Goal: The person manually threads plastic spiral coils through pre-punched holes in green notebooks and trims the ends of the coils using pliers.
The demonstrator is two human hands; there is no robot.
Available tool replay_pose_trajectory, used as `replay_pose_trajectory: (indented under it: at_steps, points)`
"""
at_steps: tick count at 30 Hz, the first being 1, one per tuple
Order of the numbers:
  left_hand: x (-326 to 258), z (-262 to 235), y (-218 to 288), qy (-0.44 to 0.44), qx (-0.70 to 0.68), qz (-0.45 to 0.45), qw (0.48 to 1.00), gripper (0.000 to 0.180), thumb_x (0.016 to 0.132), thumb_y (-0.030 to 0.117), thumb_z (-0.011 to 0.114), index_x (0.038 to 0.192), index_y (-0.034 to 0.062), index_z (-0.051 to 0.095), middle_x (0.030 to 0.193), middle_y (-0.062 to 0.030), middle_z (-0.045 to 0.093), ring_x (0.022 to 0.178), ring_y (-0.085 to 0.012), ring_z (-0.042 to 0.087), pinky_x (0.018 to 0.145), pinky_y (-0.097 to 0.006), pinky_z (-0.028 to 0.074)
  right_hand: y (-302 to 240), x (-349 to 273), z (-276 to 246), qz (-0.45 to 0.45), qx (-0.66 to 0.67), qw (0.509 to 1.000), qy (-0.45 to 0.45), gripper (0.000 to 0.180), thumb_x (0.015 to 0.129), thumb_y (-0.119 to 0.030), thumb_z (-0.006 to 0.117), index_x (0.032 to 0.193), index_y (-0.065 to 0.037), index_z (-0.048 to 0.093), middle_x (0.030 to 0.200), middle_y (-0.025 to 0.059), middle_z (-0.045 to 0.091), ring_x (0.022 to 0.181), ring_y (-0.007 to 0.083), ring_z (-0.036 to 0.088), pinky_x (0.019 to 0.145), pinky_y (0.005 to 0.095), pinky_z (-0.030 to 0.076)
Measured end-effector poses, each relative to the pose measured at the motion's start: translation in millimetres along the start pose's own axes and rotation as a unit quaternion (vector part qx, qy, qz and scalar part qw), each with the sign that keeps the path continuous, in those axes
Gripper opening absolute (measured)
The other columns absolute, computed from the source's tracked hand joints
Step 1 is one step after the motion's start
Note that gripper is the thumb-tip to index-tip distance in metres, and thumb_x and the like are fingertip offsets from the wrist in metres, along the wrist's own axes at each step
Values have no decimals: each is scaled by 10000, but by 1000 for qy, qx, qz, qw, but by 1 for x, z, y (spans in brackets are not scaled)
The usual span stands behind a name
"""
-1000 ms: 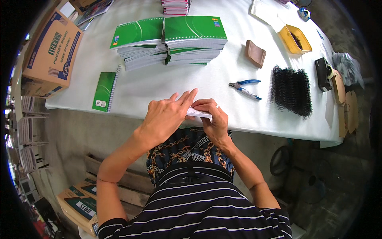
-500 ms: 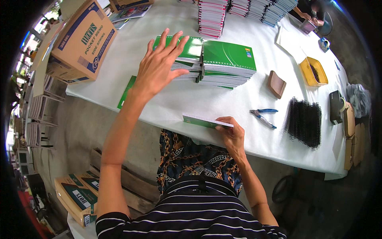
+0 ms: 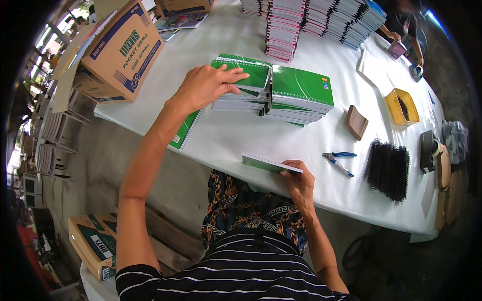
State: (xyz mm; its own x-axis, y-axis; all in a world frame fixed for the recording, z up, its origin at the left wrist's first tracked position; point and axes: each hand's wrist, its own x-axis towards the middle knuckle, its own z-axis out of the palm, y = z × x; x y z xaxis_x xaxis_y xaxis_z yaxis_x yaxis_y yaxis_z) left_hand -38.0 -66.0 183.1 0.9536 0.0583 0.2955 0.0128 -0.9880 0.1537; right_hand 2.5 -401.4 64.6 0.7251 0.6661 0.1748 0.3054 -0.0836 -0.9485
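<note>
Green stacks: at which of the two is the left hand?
The left stack: the left hand is at its top, while the right stack has no hand at it.

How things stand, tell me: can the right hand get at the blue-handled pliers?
Probably yes: the blue-handled pliers lie on the white cloth with nothing in between, though the right hand would likely need to release its green booklet first.

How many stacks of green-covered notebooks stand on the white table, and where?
2: the left stack, under the person's left hand, and the right stack, close beside it. Others could be hidden behind.
</note>
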Motion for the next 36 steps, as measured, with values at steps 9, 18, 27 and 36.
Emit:
replay_pose_trajectory:
  at_steps: [9, 18, 27, 36]
  points:
    - [7, -14, 1, -40, -20, -14, 999, 412, 884, 247, 667, 1295, 246, 632, 1207, -17, 683, 1065, -280, 661, 907, -400, 548, 0, 1, 1, -3, 20, 1000, 0, 158, 858, 56, 669, 998, 7, 613, 1018, 97, 672, 852, 175, 622, 756, 281, 494]
    - [4, -15, -3, -42, 38, 7, 998, 472, 904, 189, 655, 1367, 233, 574, 1163, -28, 703, 898, -265, 694, 697, -354, 567, -2, 1, 0, 0, 21, 1000, -1, 159, 866, 46, 667, 1011, 9, 611, 1020, 99, 672, 825, 163, 614, 717, 266, 493]
    - [18, -55, -45, -25, -317, -102, 943, 387, 983, 203, 611, 1315, 5, 598, 855, 20, 660, 715, -73, 490, 635, -307, 442, 1, 1, 1, -4, 10, 1000, 6, 158, 860, 32, 680, 1002, 10, 613, 1012, 96, 674, 819, 167, 612, 719, 273, 489]
    - [0, -61, -95, -2, 39, -174, 984, 416, 966, 194, 577, 1376, 126, 564, 777, -159, 682, 679, -201, 660, 662, -359, 532, -3, 2, -1, -16, 5, 1000, -4, 128, 870, 22, 673, 987, 12, 620, 998, 96, 668, 844, 174, 610, 744, 271, 481]
